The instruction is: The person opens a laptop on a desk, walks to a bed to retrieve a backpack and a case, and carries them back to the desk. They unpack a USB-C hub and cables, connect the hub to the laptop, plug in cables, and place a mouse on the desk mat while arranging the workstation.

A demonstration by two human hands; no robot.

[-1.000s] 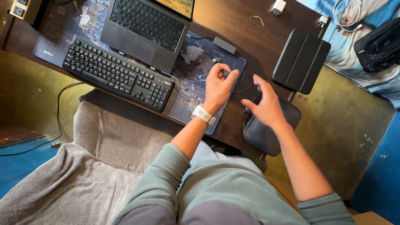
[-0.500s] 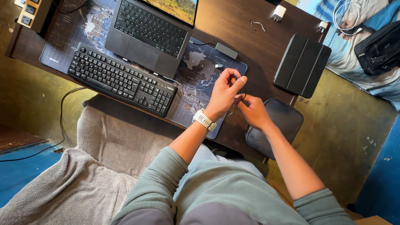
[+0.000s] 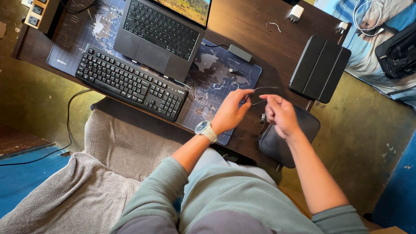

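Observation:
A thin black cable arcs between my two hands above the dark wooden desk. My left hand, with a white watch on the wrist, pinches one end of it over the right edge of the map-printed desk mat. My right hand is closed on the other end, just above a dark zip pouch that lies at the desk's front right edge. The cable's far end trails toward a small plug on the mat.
A black keyboard and an open laptop sit left on the mat. A black folded tablet case, a grey hub and white chargers lie farther back. A power strip is far left; a black bag far right.
My hands met over the mat's edge, then drew apart with the cable stretched between them. My right hand came off the pouch and closed on the cable. The view drifted slightly.

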